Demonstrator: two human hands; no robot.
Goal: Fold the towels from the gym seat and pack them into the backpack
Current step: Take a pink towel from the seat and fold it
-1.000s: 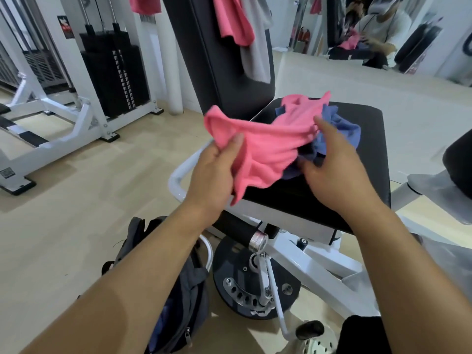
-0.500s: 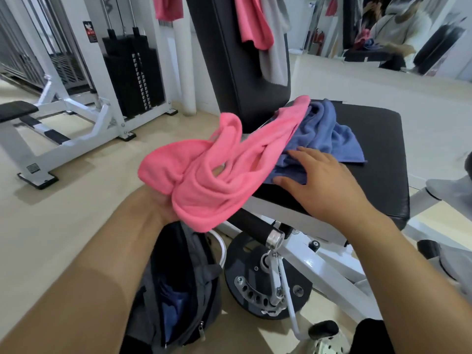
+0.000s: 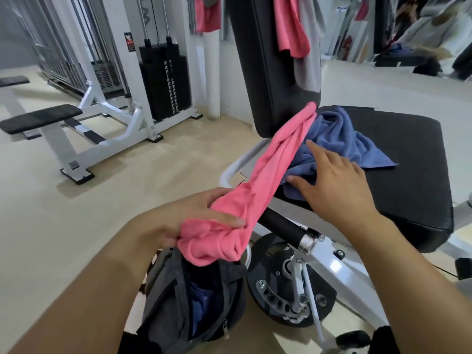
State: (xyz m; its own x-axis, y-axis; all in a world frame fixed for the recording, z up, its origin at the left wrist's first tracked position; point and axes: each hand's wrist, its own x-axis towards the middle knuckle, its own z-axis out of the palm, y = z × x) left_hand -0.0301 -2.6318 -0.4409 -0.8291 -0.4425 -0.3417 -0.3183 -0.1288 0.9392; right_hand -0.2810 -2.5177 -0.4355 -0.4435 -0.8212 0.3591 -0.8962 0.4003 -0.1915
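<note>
My left hand [image 3: 201,218] grips a bunched pink towel [image 3: 270,172] right above the open mouth of a dark grey backpack [image 3: 176,302] on the floor. The towel's far end still trails up onto the black gym seat [image 3: 398,159]. A crumpled blue towel [image 3: 339,139] lies on the seat. My right hand [image 3: 337,185] rests on its near edge with fingers spread. Something blue shows inside the backpack.
The seat's upright backrest [image 3: 268,62] carries a pink towel [image 3: 291,29] and a grey towel [image 3: 306,57]. White machine frame and a black disc [image 3: 286,284] stand beside the backpack. A weight-stack machine [image 3: 163,80] and bench [image 3: 40,118] stand at left.
My left hand has pulled the pink towel off the seat and down to the backpack's opening. My right hand has settled flat on the blue towel.
</note>
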